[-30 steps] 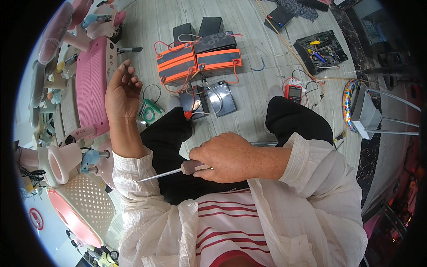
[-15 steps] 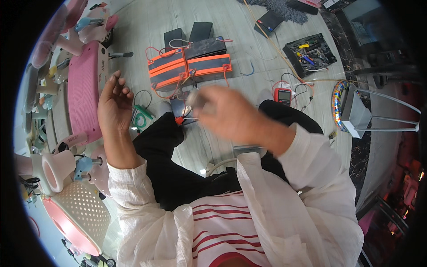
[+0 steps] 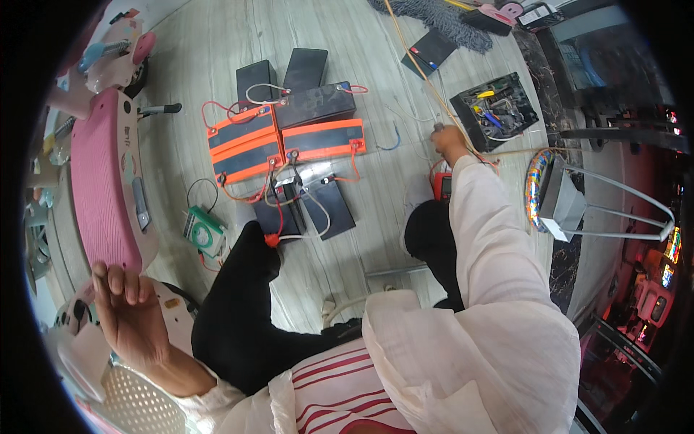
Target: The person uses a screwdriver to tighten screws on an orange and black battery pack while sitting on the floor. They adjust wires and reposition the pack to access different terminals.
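Probably a reach, your right hand (image 3: 451, 142) toward the floor's (image 3: 387, 177) right edge, can't tell its fingers (image 3: 440, 137). Left hand's (image 3: 134, 318) half-curled; mind the tool tray (image 3: 460, 116) next

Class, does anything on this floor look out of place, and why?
A short blue wire lies loose on the floor, right of the orange-and-black batteries. It looks odd because neither end visibly joins anything, while the batteries are wired. I see no spill or clear damage.
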A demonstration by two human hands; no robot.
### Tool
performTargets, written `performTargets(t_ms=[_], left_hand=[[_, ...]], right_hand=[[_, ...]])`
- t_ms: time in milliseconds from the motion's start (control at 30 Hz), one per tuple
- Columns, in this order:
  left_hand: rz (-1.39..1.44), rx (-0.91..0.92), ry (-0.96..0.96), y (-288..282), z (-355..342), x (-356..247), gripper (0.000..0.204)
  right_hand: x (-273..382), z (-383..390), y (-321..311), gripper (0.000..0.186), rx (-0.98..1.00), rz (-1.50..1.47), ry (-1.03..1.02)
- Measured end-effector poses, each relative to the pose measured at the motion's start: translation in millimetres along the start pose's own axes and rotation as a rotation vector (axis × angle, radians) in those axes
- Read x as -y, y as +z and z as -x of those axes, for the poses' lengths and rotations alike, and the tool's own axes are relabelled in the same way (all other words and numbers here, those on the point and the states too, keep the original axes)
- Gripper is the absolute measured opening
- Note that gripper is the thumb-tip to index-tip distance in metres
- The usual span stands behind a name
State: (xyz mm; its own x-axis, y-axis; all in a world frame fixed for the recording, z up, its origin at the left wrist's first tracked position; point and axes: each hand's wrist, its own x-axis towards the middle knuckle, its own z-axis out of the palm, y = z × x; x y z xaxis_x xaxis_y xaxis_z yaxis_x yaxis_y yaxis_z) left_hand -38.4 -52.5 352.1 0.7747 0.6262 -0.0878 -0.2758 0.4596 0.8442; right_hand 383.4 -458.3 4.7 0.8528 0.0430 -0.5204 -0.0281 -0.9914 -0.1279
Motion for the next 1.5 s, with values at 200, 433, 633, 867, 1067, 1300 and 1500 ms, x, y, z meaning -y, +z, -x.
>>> performTargets(t_ms=[200,433,633,867,1067,1300,1500], left_hand=[[-0.023,-0.232,-0.135,-62,-41,48,0.025],[-0.081,-0.337,-0.193,-103,-86,80,0.028],[-0.073,-0.417,-0.123,-109,-108,107,0.031],[-0.363,-0.246,-0.217,-104,-140,152,0.036],[-0.291,-0.128,-0.381,-112,-142,176,0.039],[-0.218,-0.088,-0.441,-174,-124,189,0.030],[-0.049,-0.297,-0.441,-184,-115,185,0.020]], right_hand=[[15,-25,97,0.036,-0.126,-0.190,0.086],[19,-43,116,0.030,-0.282,-0.142,0.068],[55,-18,42,0.016,-0.013,-0.828,-0.078],[235,146,-48,0.019,0.406,-1.015,-0.334],[330,262,20,0.021,0.913,-1.022,-0.268],[357,290,69,0.019,0.951,-0.952,-0.283],[352,296,70,0.020,1.008,-0.632,-0.370]])
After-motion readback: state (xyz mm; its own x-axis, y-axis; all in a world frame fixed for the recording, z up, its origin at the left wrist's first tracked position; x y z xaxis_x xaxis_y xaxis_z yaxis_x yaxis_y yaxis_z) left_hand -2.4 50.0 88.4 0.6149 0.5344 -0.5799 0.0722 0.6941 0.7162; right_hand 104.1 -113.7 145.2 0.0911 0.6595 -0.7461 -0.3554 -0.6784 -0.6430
